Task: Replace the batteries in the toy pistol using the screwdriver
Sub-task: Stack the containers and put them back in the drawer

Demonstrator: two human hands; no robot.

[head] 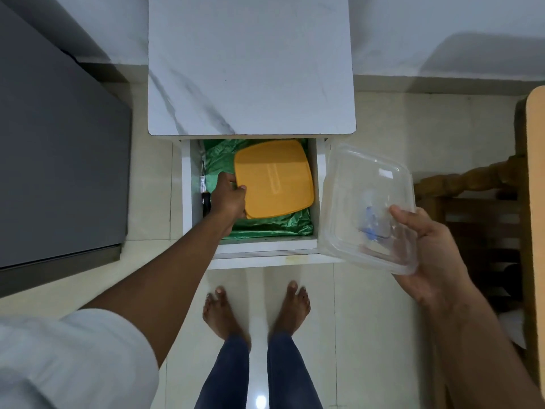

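Note:
My left hand (228,194) reaches into an open white drawer (265,249) and grips the left edge of an orange lid (275,178). A screwdriver (205,193) with a black handle lies along the drawer's left wall, just beside that hand. My right hand (427,255) holds a clear plastic container (368,202) by its near right corner, above the floor to the right of the drawer. Something small and blue shows through the container's wall. No toy pistol is in sight.
Green plastic sheeting (265,225) lines the drawer. A white marble-patterned tabletop (250,69) sits above it. A dark grey cabinet (59,143) stands at left, wooden furniture (477,184) at right. My bare feet (256,308) stand on the pale tiled floor.

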